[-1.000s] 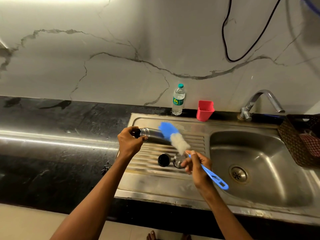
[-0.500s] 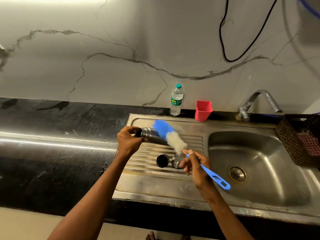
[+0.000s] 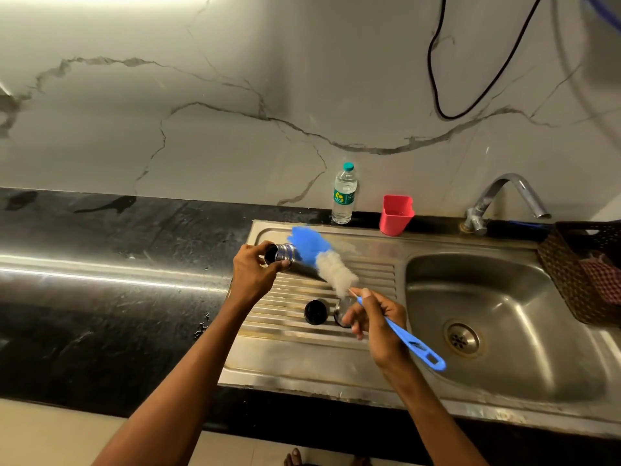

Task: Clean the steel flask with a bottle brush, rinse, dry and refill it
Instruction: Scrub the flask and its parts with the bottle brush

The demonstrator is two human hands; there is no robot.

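Overhead, left hand (image 3: 253, 272) around flask (image 3: 281, 254), right hand (image 3: 376, 317) gripping brush (image 3: 322, 260).

The long plastic bottle brush (image 3: 336, 269) has blue bristles at the tip, white bristles below and a blue handle. The round steel flask (image 3: 280, 255) is silvery with a dark mouth. A red square plastic cup (image 3: 396, 215), a clear water bottle (image 3: 343, 196) with green cap and label, a black speckled stone desk (image 3: 117, 247), white grey-veined marble wall (image 3: 235, 112), brown woven basket (image 3: 568, 274).
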